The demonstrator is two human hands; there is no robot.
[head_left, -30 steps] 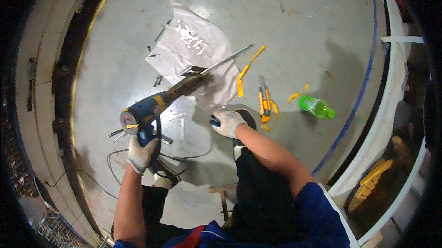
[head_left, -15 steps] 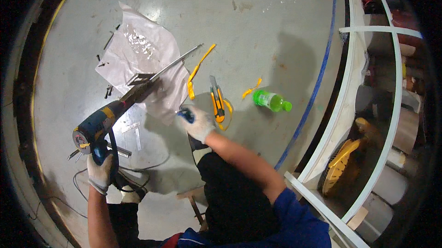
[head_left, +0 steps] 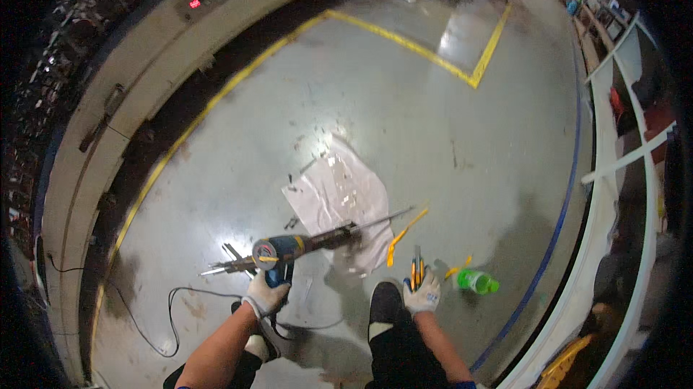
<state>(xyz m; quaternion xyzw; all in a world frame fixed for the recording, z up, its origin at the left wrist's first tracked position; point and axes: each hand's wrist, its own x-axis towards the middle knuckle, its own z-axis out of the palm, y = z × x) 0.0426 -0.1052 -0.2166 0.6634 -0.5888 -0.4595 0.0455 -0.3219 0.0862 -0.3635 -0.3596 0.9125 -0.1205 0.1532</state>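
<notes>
My gloved left hand (head_left: 266,295) is closed round the handle of a blue pistol-grip power tool (head_left: 289,248) with a yellow band and a cord. A long thin metal rod (head_left: 393,215) reaches out past the tool's front, over a crumpled whitish sheet (head_left: 317,190) on the floor. To the right, my gloved right hand (head_left: 423,295) closes on a yellow-and-black utility knife (head_left: 417,268), blade pointing away from me. Its fingers partly hide the handle.
Yellow strips (head_left: 404,236) lie beyond the knife, and a green bottle (head_left: 474,281) lies right of my right hand. Metal pieces (head_left: 234,265) sit behind the tool, near its black cord (head_left: 173,317). White shelving (head_left: 626,151) lines the right side; a long machine housing (head_left: 137,100) runs along the left.
The view has tilted up, showing more floor and the machine at left. My right hand has moved from beside the sheet to the utility knife and taken hold of it. The left keeps its grip.
</notes>
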